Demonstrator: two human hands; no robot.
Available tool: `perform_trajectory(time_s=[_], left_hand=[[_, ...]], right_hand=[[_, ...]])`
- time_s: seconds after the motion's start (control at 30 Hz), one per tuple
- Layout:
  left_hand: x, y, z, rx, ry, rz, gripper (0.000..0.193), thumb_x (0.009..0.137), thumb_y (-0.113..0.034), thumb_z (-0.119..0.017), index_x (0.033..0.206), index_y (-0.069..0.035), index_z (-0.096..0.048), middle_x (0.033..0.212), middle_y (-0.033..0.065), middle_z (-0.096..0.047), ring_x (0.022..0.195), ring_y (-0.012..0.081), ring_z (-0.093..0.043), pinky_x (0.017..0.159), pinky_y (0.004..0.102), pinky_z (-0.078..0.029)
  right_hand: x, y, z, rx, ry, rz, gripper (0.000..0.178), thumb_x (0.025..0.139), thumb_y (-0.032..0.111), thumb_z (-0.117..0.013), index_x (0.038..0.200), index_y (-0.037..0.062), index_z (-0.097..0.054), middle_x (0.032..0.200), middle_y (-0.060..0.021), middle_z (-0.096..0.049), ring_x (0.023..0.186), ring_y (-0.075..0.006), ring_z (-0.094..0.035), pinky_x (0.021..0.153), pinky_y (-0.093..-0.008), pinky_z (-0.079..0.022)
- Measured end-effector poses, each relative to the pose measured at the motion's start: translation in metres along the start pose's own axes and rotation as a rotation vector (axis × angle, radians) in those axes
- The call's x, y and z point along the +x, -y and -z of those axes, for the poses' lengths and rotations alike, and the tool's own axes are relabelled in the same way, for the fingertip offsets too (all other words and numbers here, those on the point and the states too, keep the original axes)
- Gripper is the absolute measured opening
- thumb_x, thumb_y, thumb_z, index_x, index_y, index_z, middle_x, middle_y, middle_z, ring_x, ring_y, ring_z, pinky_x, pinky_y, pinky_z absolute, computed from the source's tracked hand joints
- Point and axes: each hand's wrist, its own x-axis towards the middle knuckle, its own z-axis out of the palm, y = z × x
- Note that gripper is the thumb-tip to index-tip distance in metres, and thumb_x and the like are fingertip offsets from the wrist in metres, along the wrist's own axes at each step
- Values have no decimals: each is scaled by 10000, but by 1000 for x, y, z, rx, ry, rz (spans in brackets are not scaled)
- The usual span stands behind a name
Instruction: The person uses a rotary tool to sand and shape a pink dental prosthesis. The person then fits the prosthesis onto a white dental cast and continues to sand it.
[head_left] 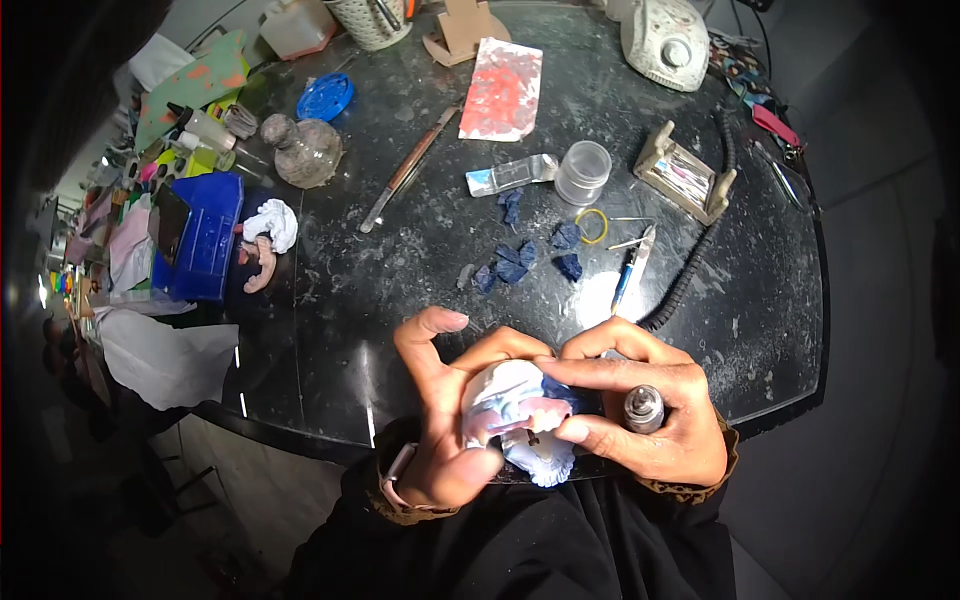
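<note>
My left hand (440, 420) is wrapped round a white and bluish plaster dental cast (505, 385), with its index finger raised and bent. A pink denture base (545, 412) sits on the cast's near side. From the right, the thumb and index finger of my right hand (650, 400) press against the cast and the pink part. A silver cylindrical handpiece (643, 410) is tucked in the same hand, its round end showing. Beneath the pink part hangs a frilled whitish piece (545, 462). Fingers hide much of the cast.
Dark blue fragments (514, 262), a blue-handled knife (626, 280) and a yellow ring (593, 227) lie beyond my hands. A black coiled cord (683, 280) runs along the right. Leftward are a blue box (210, 235) and another white and pink cast piece (268, 235).
</note>
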Motion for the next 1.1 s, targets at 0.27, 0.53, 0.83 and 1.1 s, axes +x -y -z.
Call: perform_trajectory(time_s=[0.27, 0.53, 0.83, 1.1], left_hand=[[-3, -2, 0, -8, 18, 15, 783, 724, -229, -552, 1321, -199, -47, 1076, 293, -454, 922, 270, -537, 814, 393, -440], [-2, -1, 2, -99, 63, 9, 784, 706, -170, -547, 1313, -246, -56, 1075, 287, -431, 915, 264, -549, 795, 377, -458], [-4, 1, 4, -10, 80, -27, 840, 669, -127, -535, 1328, -219, -21, 1091, 304, -404, 875, 258, -519, 781, 369, -443], [-5, 0, 4, -1, 50, 14, 854, 690, -245, -581, 1350, -254, -40, 1053, 300, -448, 905, 277, -533, 798, 388, -443]], right_hand=[[0, -3, 2, 23, 43, -1, 446, 731, 79, -770, 1138, -22, -620, 1016, -135, -608, 920, -206, -598, 790, -307, -469], [7, 1, -1, 19, 19, -22, 516, 697, 131, -808, 1158, -5, -620, 967, -108, -608, 864, -178, -590, 765, -289, -462], [8, 3, 0, 49, 63, -46, 479, 698, 145, -807, 1118, -12, -638, 930, -99, -586, 855, -173, -572, 749, -293, -458], [7, -1, 1, 58, 73, -31, 491, 696, 159, -813, 1121, -12, -636, 937, -105, -588, 867, -184, -581, 754, -300, -463]])
